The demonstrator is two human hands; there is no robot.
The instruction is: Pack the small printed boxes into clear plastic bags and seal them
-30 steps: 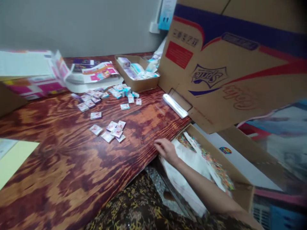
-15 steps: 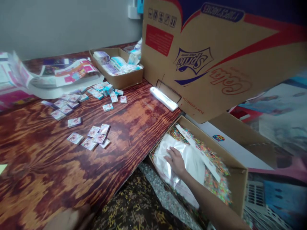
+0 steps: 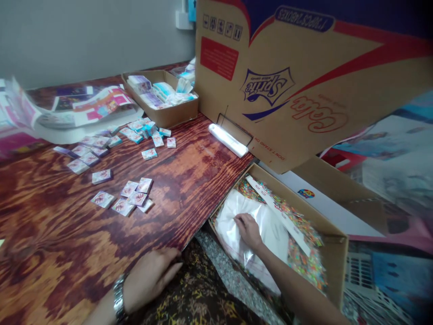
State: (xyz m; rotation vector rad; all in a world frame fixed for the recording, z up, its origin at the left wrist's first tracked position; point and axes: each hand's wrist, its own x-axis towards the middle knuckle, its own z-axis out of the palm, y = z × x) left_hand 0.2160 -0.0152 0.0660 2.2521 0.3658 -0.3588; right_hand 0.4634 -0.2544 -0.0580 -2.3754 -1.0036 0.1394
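My right hand (image 3: 249,231) rests over a shiny clear plastic bag (image 3: 237,203) with white contents, its fingertips drawn together on the plastic. That bag lies in an open cardboard carton (image 3: 333,241), on top of many small, brightly coloured wrapped pieces (image 3: 313,266). A long white printed strip (image 3: 277,214) crosses them beside the bag. My left hand (image 3: 152,277), with a metal watch (image 3: 119,298) on the wrist, lies at the table's near edge; thumb and fingers are slightly apart and nothing shows in them.
Small printed packs (image 3: 137,197) lie scattered over the wooden table (image 3: 189,180). Behind them, a shallow cardboard box (image 3: 179,113) holds more packs, and curled printed sheets (image 3: 98,108) lie at left. A big carton panel (image 3: 270,122) rises behind a white tube-shaped object (image 3: 228,140).
My left hand has come up from the bottom edge to the table's near edge. The spread fingers of my right hand have drawn together on the plastic bag.
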